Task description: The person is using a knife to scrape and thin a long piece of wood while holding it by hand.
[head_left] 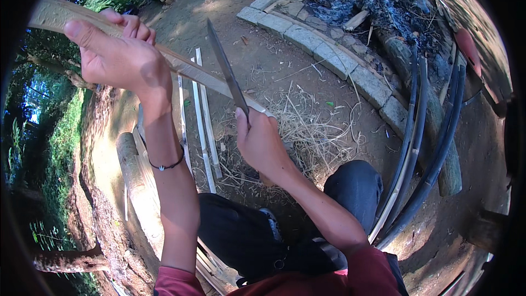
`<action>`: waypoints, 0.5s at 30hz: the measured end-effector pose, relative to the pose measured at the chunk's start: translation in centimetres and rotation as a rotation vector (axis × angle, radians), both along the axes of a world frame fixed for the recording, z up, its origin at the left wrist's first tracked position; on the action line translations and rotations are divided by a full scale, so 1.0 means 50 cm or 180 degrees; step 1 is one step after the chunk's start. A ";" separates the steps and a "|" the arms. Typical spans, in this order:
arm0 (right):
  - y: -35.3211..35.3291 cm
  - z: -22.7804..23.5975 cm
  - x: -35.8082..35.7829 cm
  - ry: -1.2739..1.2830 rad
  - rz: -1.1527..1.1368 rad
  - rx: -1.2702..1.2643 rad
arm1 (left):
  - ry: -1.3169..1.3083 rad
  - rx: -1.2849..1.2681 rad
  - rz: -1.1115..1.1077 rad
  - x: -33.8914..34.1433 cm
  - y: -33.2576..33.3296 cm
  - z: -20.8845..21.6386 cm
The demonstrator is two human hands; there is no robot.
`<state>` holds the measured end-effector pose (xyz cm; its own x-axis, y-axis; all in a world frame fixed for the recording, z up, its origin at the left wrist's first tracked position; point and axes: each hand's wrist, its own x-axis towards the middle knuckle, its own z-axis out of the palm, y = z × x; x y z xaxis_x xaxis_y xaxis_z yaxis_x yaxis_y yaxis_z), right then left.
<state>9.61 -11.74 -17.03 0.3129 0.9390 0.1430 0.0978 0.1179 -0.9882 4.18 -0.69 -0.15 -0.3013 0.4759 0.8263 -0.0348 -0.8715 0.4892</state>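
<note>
A long pale bamboo strip [203, 75] slants across from the upper left down to my right hand. My left hand [123, 57] is closed around its upper part, thumb along the near side. In my right hand [264, 143] is a knife [223, 63] with a long dark blade, its tip pointing up and away. The blade crosses the strip near the strip's lower end; whether its edge touches the wood I cannot tell. The knife's handle is hidden in my fist. Beneath the hands, thin curled shavings [307, 123] lie heaped on the dirt.
Several split strips [205, 131] lie on the ground between my arms. A log [129, 156] is at the left. A curved stone kerb [329, 55] borders an ash bed [378, 8] at the far right. Long dark bamboo poles [438, 153] and another log [450, 170] lie at the right.
</note>
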 end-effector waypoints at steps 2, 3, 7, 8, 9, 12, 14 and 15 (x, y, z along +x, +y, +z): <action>0.014 -0.057 0.015 0.0021 0.0038 -0.0284 | 0.0022 -0.0018 -0.0016 -0.008 0.000 0.010; 0.014 -0.052 0.020 0.0070 0.0135 -0.0315 | 0.0006 -0.0111 0.0016 -0.014 0.000 0.014; -0.021 0.044 0.014 0.0157 0.0246 0.0034 | 0.0162 -0.0093 0.0011 -0.016 -0.013 0.009; -0.033 0.052 0.008 0.0125 0.0224 0.0152 | 0.0178 -0.0068 -0.0012 -0.009 -0.017 0.005; -0.035 0.032 0.000 0.0059 0.0078 0.0275 | 0.0167 -0.0035 -0.0080 0.000 -0.018 -0.005; -0.005 -0.079 -0.007 -0.0076 -0.0050 -0.0346 | 0.0120 -0.0115 -0.0061 -0.008 -0.021 -0.001; -0.003 -0.101 -0.004 -0.0075 -0.0024 -0.0388 | 0.0121 -0.0132 0.0034 -0.024 -0.017 0.002; 0.005 -0.096 -0.004 -0.0075 0.0008 -0.0356 | 0.0102 -0.0141 0.0090 -0.037 -0.017 0.012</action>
<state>9.40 -11.50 -21.84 0.3084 0.9502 0.0446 0.1210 0.0073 -0.9926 2.35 -1.52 0.46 -0.2890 0.5038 0.8140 0.0058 -0.8494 0.5278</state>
